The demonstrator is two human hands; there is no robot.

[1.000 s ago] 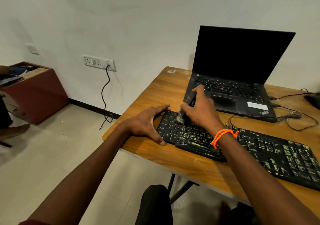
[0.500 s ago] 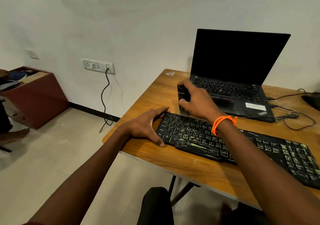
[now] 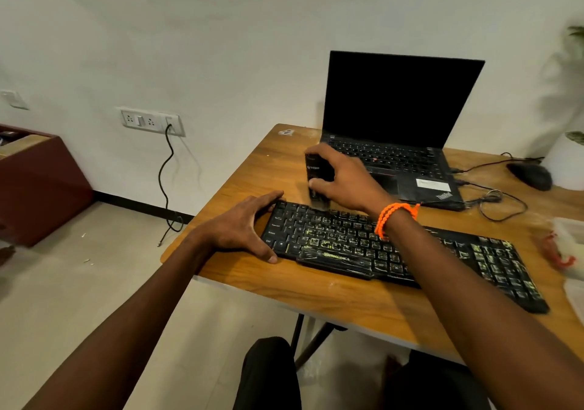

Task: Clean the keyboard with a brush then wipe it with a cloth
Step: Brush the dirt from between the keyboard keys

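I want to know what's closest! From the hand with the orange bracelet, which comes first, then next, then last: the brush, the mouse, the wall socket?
Starting from the right hand:
1. Brush, gripped in that hand, by the laptop's left edge.
2. Mouse, far right on the table.
3. Wall socket, on the wall, far left.

- Keyboard [image 3: 395, 248]: black, keys w/ yellow-green lettering, patchy in places.
- Brush [image 3: 316, 176]: black body, small pale print on side; bristles look grey.
- Bracelet [image 3: 395, 217] on right wrist: bright orange, beaded/braided pattern.
- Laptop [image 3: 395, 131]: black, screen dark; red dot mid-keys, white sticker on palm rest.
- Table [image 3: 331, 296]: warm honey-brown wood grain, pale edge.
- Mouse [image 3: 531, 176]: black.
- Wall [image 3: 221, 46]: off-white; socket plate [image 3: 151, 121] white, black cable [image 3: 166, 182] hanging from it.
- Cabinet [image 3: 38, 185], far left: dark reddish-brown.
- Floor [image 3: 79, 299]: beige tiles.
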